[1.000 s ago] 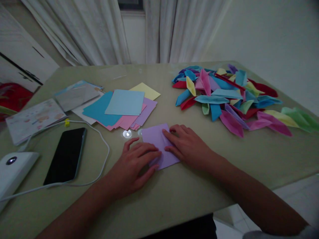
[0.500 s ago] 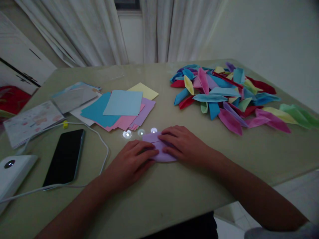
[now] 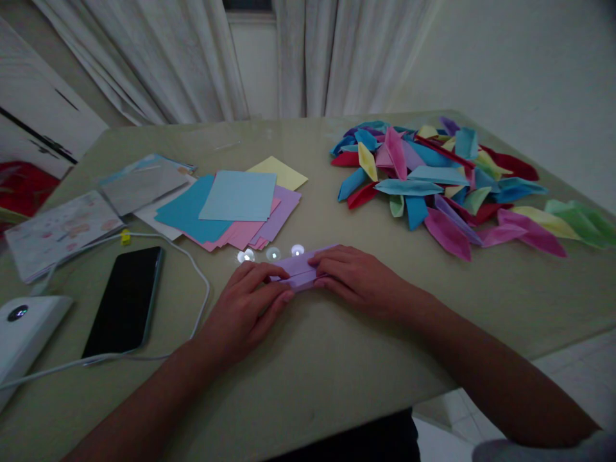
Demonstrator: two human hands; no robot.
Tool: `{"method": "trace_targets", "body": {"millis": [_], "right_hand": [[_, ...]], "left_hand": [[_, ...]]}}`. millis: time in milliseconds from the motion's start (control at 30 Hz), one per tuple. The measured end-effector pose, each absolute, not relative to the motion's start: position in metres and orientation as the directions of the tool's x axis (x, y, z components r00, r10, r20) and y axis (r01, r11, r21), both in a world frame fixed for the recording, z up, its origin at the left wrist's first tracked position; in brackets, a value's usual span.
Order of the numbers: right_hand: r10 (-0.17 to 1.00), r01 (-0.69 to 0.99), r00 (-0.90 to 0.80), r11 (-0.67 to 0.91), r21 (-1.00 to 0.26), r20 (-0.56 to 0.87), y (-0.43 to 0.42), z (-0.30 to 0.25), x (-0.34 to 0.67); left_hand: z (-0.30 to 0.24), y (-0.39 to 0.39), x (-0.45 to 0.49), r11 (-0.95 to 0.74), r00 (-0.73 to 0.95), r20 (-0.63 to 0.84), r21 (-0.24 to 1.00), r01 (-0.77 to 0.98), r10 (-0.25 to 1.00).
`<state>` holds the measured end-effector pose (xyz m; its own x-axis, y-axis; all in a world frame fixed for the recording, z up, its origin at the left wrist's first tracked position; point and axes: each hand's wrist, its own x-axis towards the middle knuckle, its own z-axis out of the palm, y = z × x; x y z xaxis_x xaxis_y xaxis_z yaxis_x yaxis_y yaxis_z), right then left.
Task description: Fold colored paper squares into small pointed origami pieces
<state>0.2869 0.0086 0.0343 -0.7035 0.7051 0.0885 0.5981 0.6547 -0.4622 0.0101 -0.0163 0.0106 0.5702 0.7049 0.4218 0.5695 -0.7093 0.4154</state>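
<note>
A lilac paper sheet (image 3: 301, 269), folded into a narrow strip, lies on the greenish table (image 3: 337, 372) in front of me. My left hand (image 3: 245, 308) presses on its left end with fingers laid flat over it. My right hand (image 3: 359, 279) presses on its right end, fingertips on the folded edge. Both hands hold the strip down against the table.
A stack of flat coloured paper squares (image 3: 238, 205) lies behind the hands. A heap of folded paper pieces (image 3: 433, 179) covers the right side. At the left are a black phone (image 3: 122, 301), a white cable (image 3: 192, 276), a white device (image 3: 24, 327) and printed sheets (image 3: 58, 231).
The lilac sheet went from an open square to a narrow folded strip. Both hands shifted a little away from me and closed over its ends.
</note>
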Motion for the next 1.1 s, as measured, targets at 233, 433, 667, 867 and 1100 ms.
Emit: {"method": "trace_targets", "body": {"millis": [233,433,667,867,1100], "right_hand": [[0.793,0.665,-0.602,0.563,-0.49,0.095,0.013,0.033,0.291],[0.814,0.653,-0.572,0.528,-0.543,0.104,0.02,0.035,0.296],[0.739,0.483,-0.673,0.474,-0.736,0.033,0.027,0.045,0.31],[0.736,0.48,-0.677,0.455,-0.75,0.013,0.028,0.045,0.315],[0.655,0.445,-0.756,0.496,-0.745,-0.016,0.031,0.046,0.323]], "left_hand": [[0.011,-0.013,0.012,-0.599,0.522,0.314,0.559,0.573,0.793],[0.014,-0.014,0.013,-0.542,0.51,0.251,0.616,0.572,0.823],[0.017,-0.01,0.01,-0.433,0.49,0.157,0.736,0.521,0.857],[0.023,-0.011,0.009,-0.452,0.532,0.144,0.73,0.512,0.834],[0.022,-0.011,0.009,-0.521,0.594,0.16,0.687,0.506,0.788]]}}
